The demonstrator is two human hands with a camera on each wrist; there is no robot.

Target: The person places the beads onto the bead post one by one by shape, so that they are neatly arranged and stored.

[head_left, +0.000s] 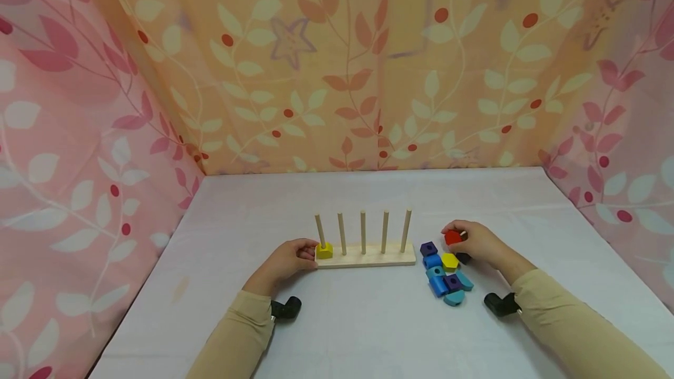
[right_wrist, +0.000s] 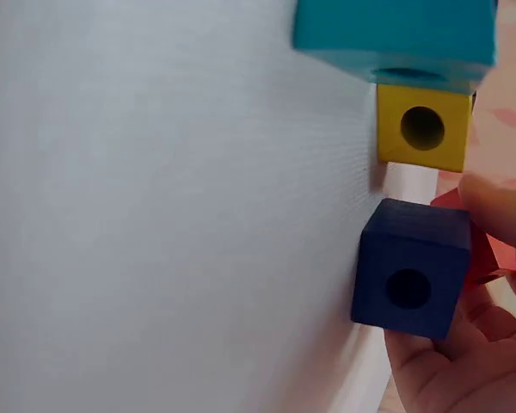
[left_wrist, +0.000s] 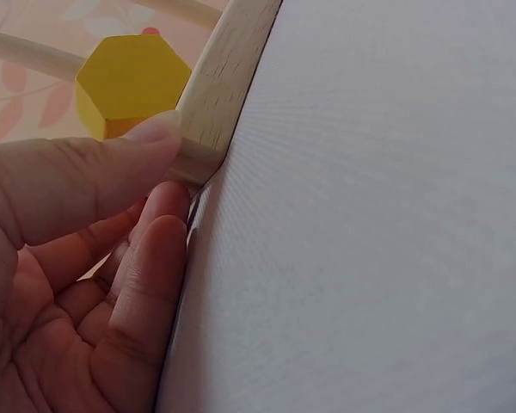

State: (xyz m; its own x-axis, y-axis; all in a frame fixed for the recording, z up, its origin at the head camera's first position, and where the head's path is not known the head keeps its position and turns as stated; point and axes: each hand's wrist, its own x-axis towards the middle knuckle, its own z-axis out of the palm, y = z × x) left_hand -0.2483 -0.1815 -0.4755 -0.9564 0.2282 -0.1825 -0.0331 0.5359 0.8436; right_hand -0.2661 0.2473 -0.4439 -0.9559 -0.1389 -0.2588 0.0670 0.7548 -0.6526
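My left hand (head_left: pixel 286 261) grips the left end of a wooden peg stand (head_left: pixel 368 258), thumb against the base in the left wrist view. A yellow hexagonal block (head_left: pixel 325 251) sits low on the stand's leftmost peg. To the right of the stand, my right hand (head_left: pixel 481 243) pinches a red block (head_left: pixel 451 238) between thumb and fingers. A dark navy block (right_wrist: pixel 413 232) with a hole lies right by that hand, partly hidden under it in the head view. The red block's full shape is partly covered by the fingers.
Near the right hand lie a second yellow block (head_left: pixel 450 261), purple blocks (head_left: pixel 428 248), blue blocks (head_left: pixel 438 287) and teal half-round blocks (head_left: pixel 454 298), close together. Several upright pegs (head_left: pixel 363 233) rise from the stand. Patterned cloth (head_left: pixel 337 75) hangs behind the white table (head_left: pixel 358 332).
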